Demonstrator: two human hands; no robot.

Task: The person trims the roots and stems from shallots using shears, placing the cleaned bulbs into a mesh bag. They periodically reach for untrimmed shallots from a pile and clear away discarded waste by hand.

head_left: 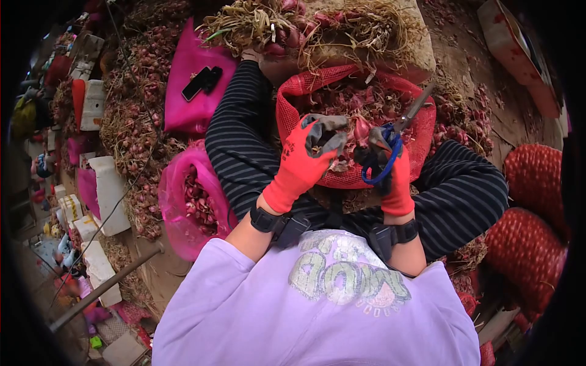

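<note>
My left hand (306,151), in a red glove with grey fingertips, is curled with thumb and fingertips pinching at a reddish shallot (361,129). The shallot sits between both hands; its exact contact with the fingertips is partly hidden. In a matching glove, my right hand (394,174) is wrapped around blue-handled scissors (390,160), whose metal blades point up and to the right. Both hands are above the near rim of a red mesh sack (293,94), which stands open between my legs with shallots and dry trimmings inside.
Ahead, a pale block (415,46) bears bunches of dried-top shallots (366,27). A pink bag (168,195) of shallots stands to the left, near a phone (196,84) on pink plastic (177,113). Full red sacks (528,256) and a crate (519,58) lie right.
</note>
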